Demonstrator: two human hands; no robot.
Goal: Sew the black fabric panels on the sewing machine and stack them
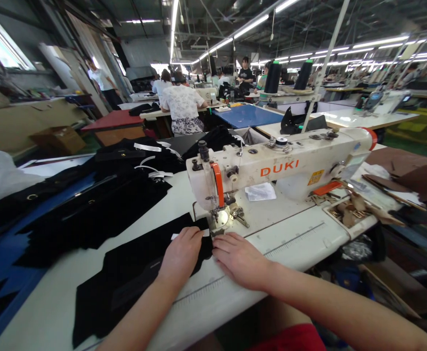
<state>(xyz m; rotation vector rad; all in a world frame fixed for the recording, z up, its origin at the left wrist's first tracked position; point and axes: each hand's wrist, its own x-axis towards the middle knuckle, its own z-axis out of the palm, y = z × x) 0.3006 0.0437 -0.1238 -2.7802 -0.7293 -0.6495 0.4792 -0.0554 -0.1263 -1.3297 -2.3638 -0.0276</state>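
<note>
- Far left: black pieces (pixel 136 197) heaped, some bearing white tags (pixel 147 147); well apart from both hands.
- Left of centre: black fabric piece (pixel 126 265) flat on the white tabletop (pixel 301 243), its upper right end just beside the machine's needle area.
- Left hand (pixel 183 251): palm down over that end; fingers bent and together, resting on the fabric. White strip (pixel 206 233) runs beneath them, visible either side. Pinch or plain press: cannot tell.
- Right hand (pixel 244 261): at the fabric's right edge, most of the piece lying left of its fingers. Fingers together, slightly curled; grip cannot be told.
- Behind the hands, extending right: white sewing machine (pixel 268 170), marked "DUKI".
- Right: tray (pixel 363 228) of small scraps.
</note>
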